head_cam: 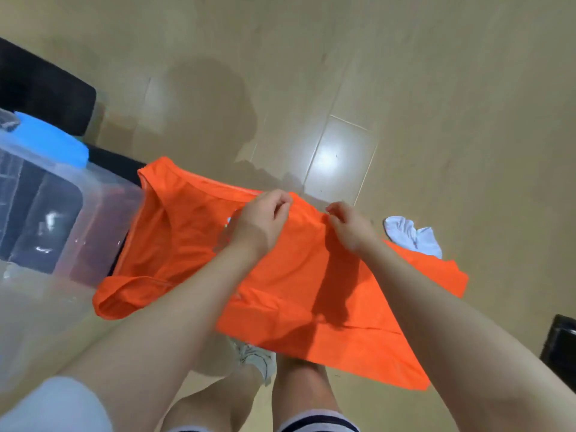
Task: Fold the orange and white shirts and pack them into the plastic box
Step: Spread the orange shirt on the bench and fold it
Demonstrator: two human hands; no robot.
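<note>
Single view only, head-worn wide-angle camera, so no second view to overlap with. It looks steeply down and a bit forward from standing height at the floor. Forearms enter from 7 and 5 o'clock and meet near frame centre, close to the lens. Left hand and right hand sit just above centre, with the orange shirt right under them, mid-range. Wearer's own legs and a shoe show at 6 o'clock, straight below the camera. Plastic box cut off by the edge at 9 o'clock; white shirt lies at 3 o'clock. Edges bend with lens distortion.
</note>
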